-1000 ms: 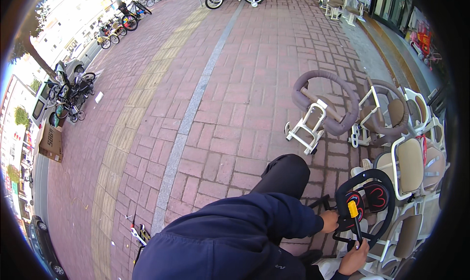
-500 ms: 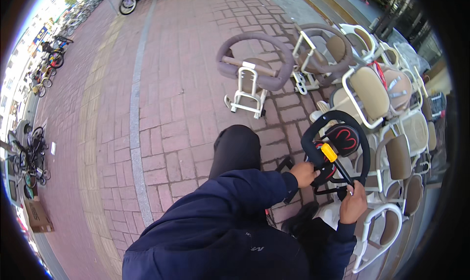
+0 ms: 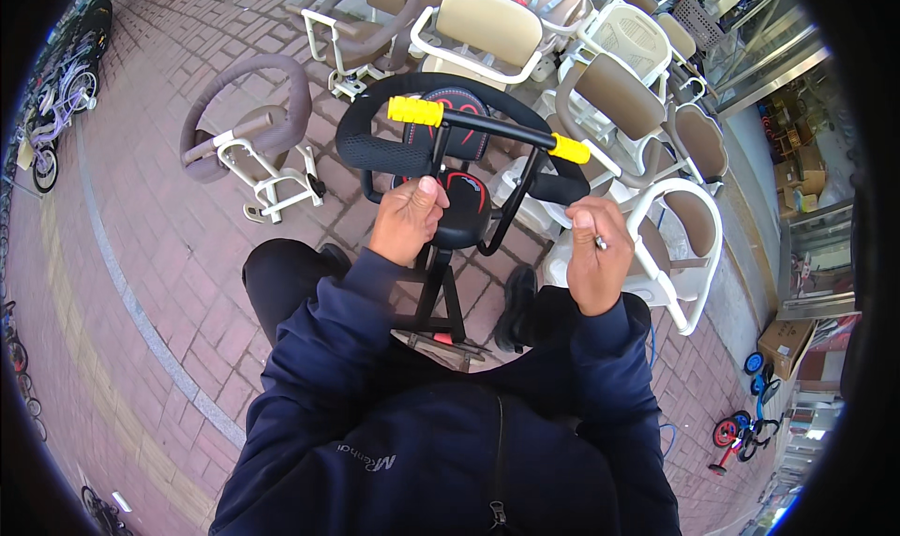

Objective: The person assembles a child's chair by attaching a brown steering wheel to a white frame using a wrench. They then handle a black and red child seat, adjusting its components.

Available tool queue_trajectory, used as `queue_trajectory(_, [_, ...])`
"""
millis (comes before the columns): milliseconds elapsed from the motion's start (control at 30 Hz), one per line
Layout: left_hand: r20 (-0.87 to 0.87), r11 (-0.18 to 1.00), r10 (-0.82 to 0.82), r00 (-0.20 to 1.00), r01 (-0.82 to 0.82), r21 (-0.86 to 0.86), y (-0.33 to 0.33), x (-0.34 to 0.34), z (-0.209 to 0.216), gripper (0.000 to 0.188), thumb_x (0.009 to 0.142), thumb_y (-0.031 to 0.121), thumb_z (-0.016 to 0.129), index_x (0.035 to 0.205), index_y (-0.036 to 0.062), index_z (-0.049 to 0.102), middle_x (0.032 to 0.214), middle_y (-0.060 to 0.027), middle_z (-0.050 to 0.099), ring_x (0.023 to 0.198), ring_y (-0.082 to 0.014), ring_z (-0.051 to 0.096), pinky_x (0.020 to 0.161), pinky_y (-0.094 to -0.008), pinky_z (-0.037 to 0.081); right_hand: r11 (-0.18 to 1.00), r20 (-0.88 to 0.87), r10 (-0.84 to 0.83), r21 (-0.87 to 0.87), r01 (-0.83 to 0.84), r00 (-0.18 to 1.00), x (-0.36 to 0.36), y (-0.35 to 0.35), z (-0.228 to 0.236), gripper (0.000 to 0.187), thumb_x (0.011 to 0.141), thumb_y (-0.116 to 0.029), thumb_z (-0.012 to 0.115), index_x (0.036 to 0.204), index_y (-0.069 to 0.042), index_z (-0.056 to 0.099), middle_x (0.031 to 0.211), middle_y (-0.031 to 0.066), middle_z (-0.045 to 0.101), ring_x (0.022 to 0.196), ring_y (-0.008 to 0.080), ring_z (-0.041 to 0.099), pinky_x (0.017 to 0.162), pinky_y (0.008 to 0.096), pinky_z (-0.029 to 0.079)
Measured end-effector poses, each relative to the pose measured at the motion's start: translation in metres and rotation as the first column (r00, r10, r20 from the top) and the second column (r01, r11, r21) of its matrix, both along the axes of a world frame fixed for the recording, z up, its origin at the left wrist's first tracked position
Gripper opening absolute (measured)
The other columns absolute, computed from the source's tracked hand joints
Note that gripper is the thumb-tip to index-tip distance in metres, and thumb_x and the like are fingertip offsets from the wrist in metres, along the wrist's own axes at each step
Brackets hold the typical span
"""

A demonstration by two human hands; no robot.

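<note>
In front of me stands a black child bike seat (image 3: 463, 219) with red trim and a red heart outline on its backrest. A black padded ring (image 3: 367, 151) surrounds it. Across the ring's near side lies a black handlebar (image 3: 497, 126) with yellow ribbed grips. My left hand (image 3: 410, 222) is closed in a pinch just below the handlebar's left part, by a thin metal post; what the fingers hold is hidden. To the right of the seat, my right hand (image 3: 598, 255) is curled shut, apart from the handlebar. Something small and silver shows at its fingers.
Several beige and white child seats (image 3: 614, 95) crowd the far right. A grey-ringed seat (image 3: 251, 128) stands alone on the brick paving at left. My knees flank the black seat. A cardboard box (image 3: 786, 344) and small ride-on bikes (image 3: 741, 433) sit at right.
My view has swung right, bringing the black seat to the middle. My right hand has come off the handlebar's end, and my left hand is now raised below the bar.
</note>
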State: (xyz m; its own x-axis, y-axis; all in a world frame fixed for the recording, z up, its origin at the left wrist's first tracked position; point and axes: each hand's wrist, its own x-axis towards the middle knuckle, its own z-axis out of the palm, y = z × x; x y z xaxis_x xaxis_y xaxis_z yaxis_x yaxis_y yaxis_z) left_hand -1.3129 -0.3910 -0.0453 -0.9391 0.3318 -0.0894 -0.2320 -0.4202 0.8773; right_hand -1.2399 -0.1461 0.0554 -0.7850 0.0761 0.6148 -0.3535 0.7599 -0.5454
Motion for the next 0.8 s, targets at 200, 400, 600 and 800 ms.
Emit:
queue_trajectory(200, [-0.032, 0.995, 0.046, 0.998, -0.043, 0.092, -0.017, -0.013, 0.032, 0.059, 0.102, 0.061, 0.054, 0.088, 0.0040, 0.058, 0.064, 0.0022, 0.041, 0.052, -0.0071, 0.038, 0.048, -0.0236, 0.032, 0.917, 0.392, 0.177, -0.399, -0.006, 0.903, 0.015, -0.015, -0.037, 0.040, 0.107, -0.035, 0.059, 0.114, 0.003, 0.068, 0.091, 0.0116, 0.067, 0.082, 0.0224, 0.064, 0.079, 0.0328, 0.051])
queue_trajectory(400, [0.018, 0.963, -0.015, 1.000, 0.010, 0.269, -0.020, -0.025, 0.042, 0.056, 0.103, 0.059, 0.053, 0.097, 0.0037, 0.058, 0.068, 0.0009, 0.044, 0.054, -0.0081, 0.039, 0.050, -0.0247, 0.033, 0.932, 0.288, 0.281, -0.309, -0.189, 0.916, -0.035, -0.039, -0.055, 0.042, 0.107, -0.038, 0.057, 0.116, 0.002, 0.067, 0.087, 0.0077, 0.066, 0.082, 0.0148, 0.062, 0.078, 0.0295, 0.050])
queue_trajectory(600, [-0.465, 0.993, -0.026, 0.885, -0.032, -0.116, -0.036, -0.039, 0.038, 0.077, 0.099, 0.063, 0.059, 0.138, -0.0033, 0.055, 0.116, -0.0131, 0.065, 0.110, -0.0207, 0.063, 0.095, -0.0320, 0.050, 0.855, 0.372, 0.337, -0.506, -0.116, 0.865, -0.059, -0.040, -0.018, 0.039, 0.107, -0.034, 0.057, 0.104, 0.003, 0.067, 0.078, 0.0007, 0.060, 0.075, 0.0103, 0.053, 0.072, 0.0257, 0.043])
queue_trajectory(800, [-0.726, 0.842, -0.228, 0.649, -0.243, -0.482, -0.020, -0.022, 0.033, 0.078, 0.077, 0.044, 0.086, 0.135, 0.0004, 0.058, 0.129, -0.0212, 0.065, 0.118, -0.0390, 0.063, 0.104, -0.0431, 0.048, 0.753, 0.415, 0.448, -0.653, -0.084, 0.792, -0.059, -0.033, 0.006, 0.039, 0.106, -0.040, 0.061, 0.106, -0.001, 0.069, 0.083, -0.0009, 0.059, 0.056, 0.0018, 0.037, 0.050, 0.0191, 0.026])
